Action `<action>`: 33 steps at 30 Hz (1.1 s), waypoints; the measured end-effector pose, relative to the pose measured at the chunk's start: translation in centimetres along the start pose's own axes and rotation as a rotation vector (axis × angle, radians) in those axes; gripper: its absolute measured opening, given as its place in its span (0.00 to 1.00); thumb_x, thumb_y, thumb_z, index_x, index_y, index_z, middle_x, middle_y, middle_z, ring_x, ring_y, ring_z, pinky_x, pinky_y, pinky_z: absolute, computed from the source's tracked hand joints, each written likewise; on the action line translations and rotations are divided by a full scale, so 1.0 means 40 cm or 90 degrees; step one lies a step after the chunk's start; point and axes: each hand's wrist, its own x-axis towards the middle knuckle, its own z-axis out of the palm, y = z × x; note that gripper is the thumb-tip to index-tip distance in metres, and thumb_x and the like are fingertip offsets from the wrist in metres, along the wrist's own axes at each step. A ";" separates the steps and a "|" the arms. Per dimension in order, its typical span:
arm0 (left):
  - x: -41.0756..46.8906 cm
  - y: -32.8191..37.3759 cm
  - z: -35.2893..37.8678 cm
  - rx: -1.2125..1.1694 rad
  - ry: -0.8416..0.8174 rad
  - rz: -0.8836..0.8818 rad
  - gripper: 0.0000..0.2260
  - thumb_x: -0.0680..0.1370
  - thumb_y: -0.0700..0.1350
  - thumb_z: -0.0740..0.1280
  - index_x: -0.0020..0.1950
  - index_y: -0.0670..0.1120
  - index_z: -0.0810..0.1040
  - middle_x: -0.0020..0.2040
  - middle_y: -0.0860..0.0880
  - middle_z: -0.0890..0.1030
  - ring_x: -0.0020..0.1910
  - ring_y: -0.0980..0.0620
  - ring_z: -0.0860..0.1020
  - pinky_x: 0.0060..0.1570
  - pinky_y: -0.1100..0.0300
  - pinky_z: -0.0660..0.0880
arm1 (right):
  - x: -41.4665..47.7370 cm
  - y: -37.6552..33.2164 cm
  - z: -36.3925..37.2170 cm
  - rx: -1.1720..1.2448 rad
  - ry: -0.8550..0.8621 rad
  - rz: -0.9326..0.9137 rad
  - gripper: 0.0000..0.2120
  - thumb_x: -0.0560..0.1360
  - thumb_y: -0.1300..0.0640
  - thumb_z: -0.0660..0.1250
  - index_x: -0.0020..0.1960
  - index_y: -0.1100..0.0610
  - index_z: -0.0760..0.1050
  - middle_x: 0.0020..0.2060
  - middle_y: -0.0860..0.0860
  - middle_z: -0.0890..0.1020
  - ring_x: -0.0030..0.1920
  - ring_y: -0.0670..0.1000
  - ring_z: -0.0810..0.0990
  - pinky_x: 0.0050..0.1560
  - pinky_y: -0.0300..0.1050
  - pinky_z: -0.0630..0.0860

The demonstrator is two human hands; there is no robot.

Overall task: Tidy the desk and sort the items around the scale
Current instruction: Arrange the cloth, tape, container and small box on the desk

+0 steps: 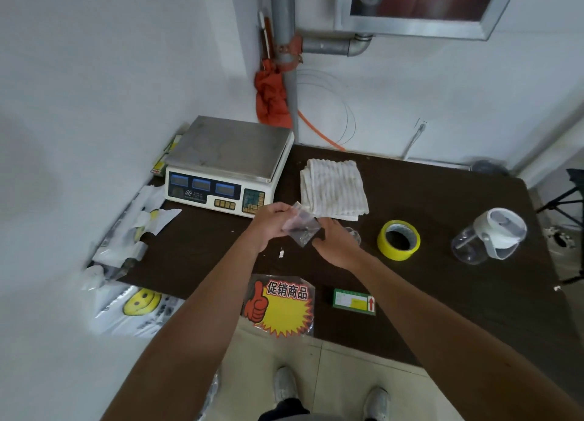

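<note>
Both hands meet just near of the scale (227, 164): left hand (268, 224) pinches a small clear bag (301, 228), contents unclear; right hand (335, 243) supports its right end, fingers half curled.

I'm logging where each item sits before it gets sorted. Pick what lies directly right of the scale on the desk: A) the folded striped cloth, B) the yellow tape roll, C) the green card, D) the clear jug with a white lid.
A: the folded striped cloth lies just right of the scale, while the yellow tape roll sits farther right and nearer the person.
</note>
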 end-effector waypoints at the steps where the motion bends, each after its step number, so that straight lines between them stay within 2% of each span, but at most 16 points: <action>1: -0.012 0.018 0.019 -0.001 -0.007 0.005 0.10 0.78 0.47 0.72 0.57 0.44 0.81 0.55 0.45 0.81 0.54 0.49 0.81 0.43 0.61 0.82 | -0.008 0.008 -0.019 0.007 0.003 0.003 0.21 0.78 0.54 0.63 0.71 0.55 0.67 0.64 0.54 0.75 0.58 0.55 0.77 0.51 0.50 0.74; 4: -0.038 0.074 0.070 0.012 -0.028 0.026 0.10 0.79 0.48 0.71 0.58 0.45 0.81 0.57 0.46 0.82 0.56 0.49 0.81 0.47 0.58 0.82 | -0.032 0.028 -0.081 0.049 0.045 0.027 0.27 0.79 0.55 0.64 0.76 0.55 0.63 0.69 0.55 0.72 0.60 0.56 0.78 0.52 0.49 0.75; 6: -0.052 0.107 0.105 0.013 -0.037 0.041 0.09 0.80 0.48 0.70 0.58 0.46 0.80 0.56 0.47 0.83 0.55 0.50 0.82 0.47 0.57 0.82 | -0.042 0.050 -0.118 0.077 0.079 0.034 0.27 0.79 0.55 0.64 0.76 0.55 0.63 0.69 0.55 0.72 0.61 0.57 0.78 0.56 0.50 0.76; 7: -0.058 0.119 0.123 0.009 -0.045 0.050 0.09 0.80 0.48 0.70 0.58 0.46 0.80 0.56 0.47 0.84 0.55 0.50 0.83 0.46 0.57 0.82 | -0.047 0.063 -0.135 0.102 0.085 0.040 0.24 0.79 0.54 0.65 0.74 0.55 0.66 0.65 0.55 0.75 0.58 0.55 0.80 0.56 0.50 0.77; 10: -0.074 0.136 0.172 -0.014 -0.065 0.058 0.11 0.79 0.47 0.71 0.59 0.45 0.80 0.57 0.44 0.83 0.56 0.46 0.83 0.49 0.52 0.83 | -0.066 0.104 -0.179 0.226 0.063 0.063 0.13 0.80 0.55 0.65 0.62 0.55 0.76 0.49 0.52 0.83 0.40 0.48 0.85 0.44 0.47 0.83; 13: -0.081 0.136 0.224 -0.043 -0.066 0.059 0.12 0.78 0.47 0.71 0.59 0.44 0.80 0.55 0.43 0.84 0.52 0.47 0.85 0.47 0.54 0.82 | -0.099 0.144 -0.216 0.321 0.074 0.062 0.05 0.81 0.59 0.65 0.54 0.57 0.79 0.43 0.55 0.84 0.33 0.46 0.84 0.33 0.38 0.79; 15: -0.082 0.126 0.270 -0.077 -0.056 0.047 0.13 0.78 0.47 0.72 0.60 0.44 0.79 0.55 0.42 0.84 0.53 0.48 0.85 0.47 0.57 0.82 | -0.117 0.180 -0.232 0.345 0.088 0.071 0.04 0.81 0.60 0.64 0.52 0.57 0.78 0.41 0.56 0.83 0.30 0.45 0.82 0.33 0.37 0.78; 20: -0.089 0.064 0.412 -0.058 -0.070 -0.057 0.10 0.80 0.41 0.68 0.61 0.41 0.78 0.53 0.42 0.85 0.52 0.47 0.85 0.54 0.52 0.82 | -0.154 0.301 -0.236 0.403 0.127 0.139 0.06 0.82 0.58 0.63 0.56 0.57 0.77 0.45 0.55 0.85 0.36 0.52 0.85 0.45 0.49 0.83; 24: -0.113 0.002 0.508 0.115 -0.099 -0.054 0.08 0.81 0.42 0.66 0.57 0.39 0.80 0.50 0.41 0.85 0.49 0.46 0.85 0.49 0.54 0.81 | -0.189 0.397 -0.212 0.442 0.138 0.185 0.08 0.81 0.58 0.62 0.56 0.59 0.78 0.41 0.56 0.85 0.36 0.53 0.85 0.43 0.49 0.82; 26: -0.115 -0.032 0.547 0.200 -0.121 -0.050 0.08 0.81 0.41 0.66 0.55 0.39 0.80 0.48 0.43 0.85 0.45 0.47 0.84 0.50 0.53 0.80 | -0.207 0.437 -0.193 0.451 0.132 0.216 0.07 0.81 0.58 0.63 0.53 0.59 0.78 0.41 0.58 0.85 0.37 0.54 0.85 0.45 0.51 0.83; 29: -0.105 -0.079 0.597 0.250 -0.124 -0.058 0.07 0.81 0.41 0.65 0.53 0.40 0.81 0.46 0.45 0.85 0.41 0.49 0.83 0.49 0.54 0.80 | -0.233 0.487 -0.168 0.451 0.125 0.263 0.04 0.80 0.58 0.63 0.49 0.57 0.76 0.40 0.57 0.85 0.36 0.54 0.85 0.45 0.52 0.84; 33: -0.110 -0.131 0.647 0.309 -0.131 -0.070 0.04 0.79 0.42 0.67 0.49 0.45 0.82 0.47 0.45 0.86 0.39 0.50 0.84 0.44 0.55 0.81 | -0.253 0.551 -0.135 0.410 0.091 0.321 0.06 0.80 0.57 0.63 0.52 0.58 0.76 0.43 0.56 0.85 0.34 0.53 0.84 0.44 0.50 0.82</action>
